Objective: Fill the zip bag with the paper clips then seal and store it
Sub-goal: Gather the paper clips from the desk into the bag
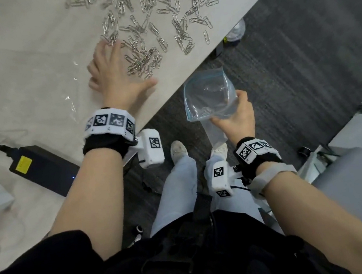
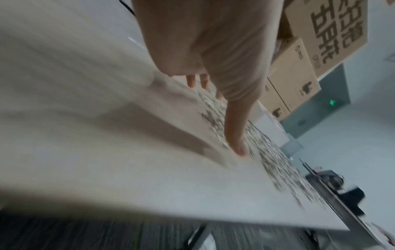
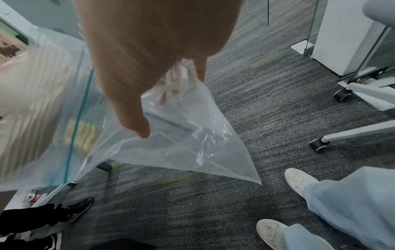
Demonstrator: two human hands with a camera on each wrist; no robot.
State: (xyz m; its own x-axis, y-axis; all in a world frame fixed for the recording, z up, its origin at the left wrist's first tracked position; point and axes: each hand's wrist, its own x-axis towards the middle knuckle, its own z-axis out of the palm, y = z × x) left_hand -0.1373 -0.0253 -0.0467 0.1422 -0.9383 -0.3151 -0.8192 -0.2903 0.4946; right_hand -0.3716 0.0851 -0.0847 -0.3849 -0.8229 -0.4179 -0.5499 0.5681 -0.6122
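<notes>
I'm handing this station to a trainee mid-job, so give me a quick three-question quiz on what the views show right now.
1. True or false: the zip bag lies flat on the table.
2. Which hand holds the bag? A) left hand B) right hand
3. Fill in: the left hand lies flat and spread beside the loose ___.

Key:
1. False; it is held open off the table's edge, above the carpet.
2. B
3. paper clips

An office: grey carpet tiles (image 3: 278, 110), a wheeled chair base (image 3: 333, 135), stacked cardboard boxes (image 2: 295, 74).
</notes>
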